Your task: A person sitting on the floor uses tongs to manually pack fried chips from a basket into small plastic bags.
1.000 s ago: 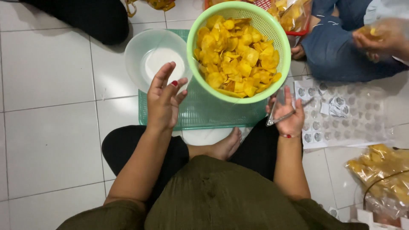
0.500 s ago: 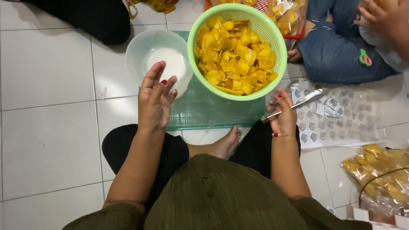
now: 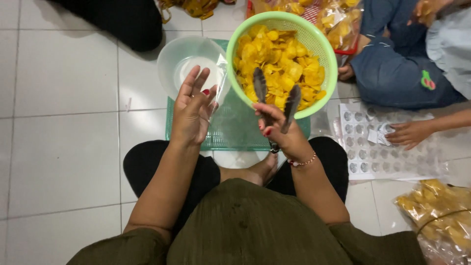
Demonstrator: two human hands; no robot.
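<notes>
I sit cross-legged on a tiled floor. My right hand (image 3: 278,131) grips metal tongs (image 3: 274,100) whose two tips spread over the near edge of a green colander (image 3: 329,54) heaped with yellow chips (image 3: 282,61). My left hand (image 3: 192,109) is raised with fingers apart beside a clear plastic bag (image 3: 186,64) held open over a white bowl; its fingertips touch the bag's rim. Both stand on a green mesh tray (image 3: 230,132) in front of my legs.
A second person in blue jeans (image 3: 392,64) sits at the right, a hand (image 3: 409,133) on a clear sheet of round stickers (image 3: 387,147). Filled chip bags (image 3: 441,216) lie at the lower right, more (image 3: 338,22) behind the colander. A dark leg (image 3: 122,19) is top left.
My right hand lifted the tongs from the sticker sheet at the right and swung them left over the colander. My left hand shifted slightly onto the bag's rim. The other person's hand came down onto the sheet.
</notes>
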